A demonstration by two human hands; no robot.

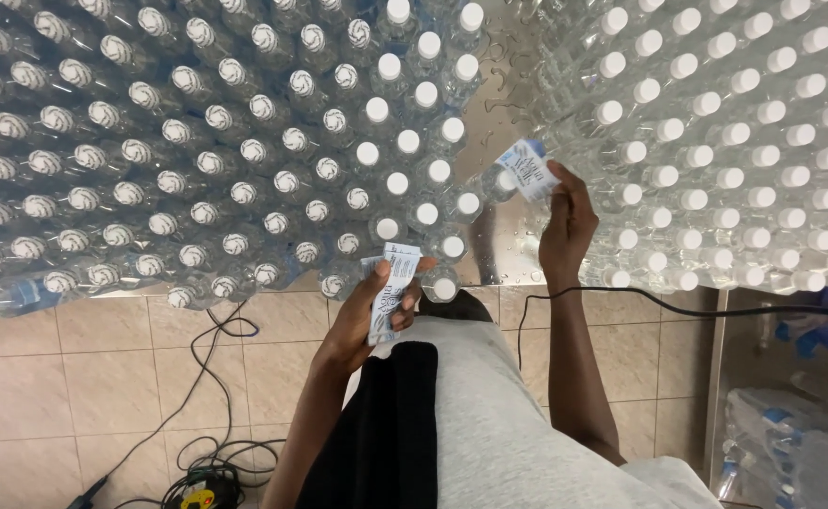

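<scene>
We see our left hand (367,316) at lower centre of the frame, fingers closed around a stack of white and blue labels (392,292). Our right hand (565,226), right of centre, pinches a single label (529,170) against a clear bottle (501,181) standing on the wet metal counter (494,113). Capped bottles (414,141) crowd the upper frame; cables (216,377) trail over the tiled floor (103,368) at lower left.

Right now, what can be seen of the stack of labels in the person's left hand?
The label stack is a thin bundle of white paper-like strips with blue print, fanned slightly at the top. It stands roughly upright, tilted a little. The left hand grips its lower half, thumb across the front. It is held over the table's near edge, beside a white-capped clear bottle; whether they touch is unclear.
</scene>
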